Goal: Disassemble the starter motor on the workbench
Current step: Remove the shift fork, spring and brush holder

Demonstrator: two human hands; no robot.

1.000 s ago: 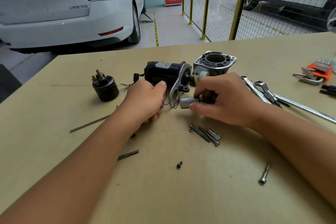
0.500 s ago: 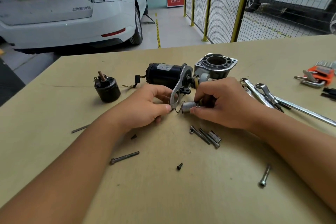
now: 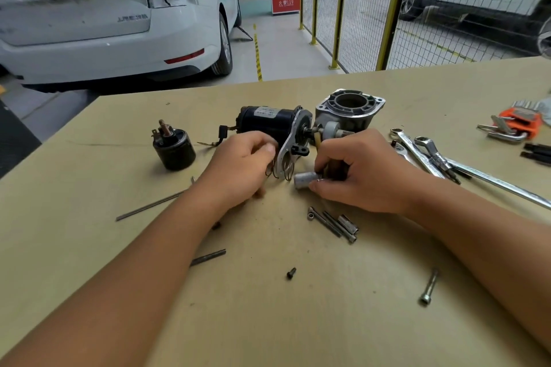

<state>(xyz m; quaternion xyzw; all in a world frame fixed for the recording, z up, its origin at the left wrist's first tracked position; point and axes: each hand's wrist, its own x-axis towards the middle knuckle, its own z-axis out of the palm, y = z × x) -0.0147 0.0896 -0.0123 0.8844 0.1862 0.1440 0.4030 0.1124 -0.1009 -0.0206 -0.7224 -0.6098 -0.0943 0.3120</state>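
Two hands are working the motor (image 3: 269, 124) mid-bench: left hand (image 3: 243, 164) pinching the spring (image 3: 275, 171) at the plate (image 3: 293, 143), right hand (image 3: 362, 171) gripping the plunger (image 3: 305, 180), best drawn out straight.

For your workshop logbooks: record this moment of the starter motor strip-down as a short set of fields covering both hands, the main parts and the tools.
left hand: fingers curled at the spring by the end plate
right hand: grips the plunger
motor body: black, lying on its side on the bench
nose housing: behind the right hand, opening up
solenoid: upright, apart, left of the motor body
bolts: loose, in front of the right hand
spanners: right of the right hand
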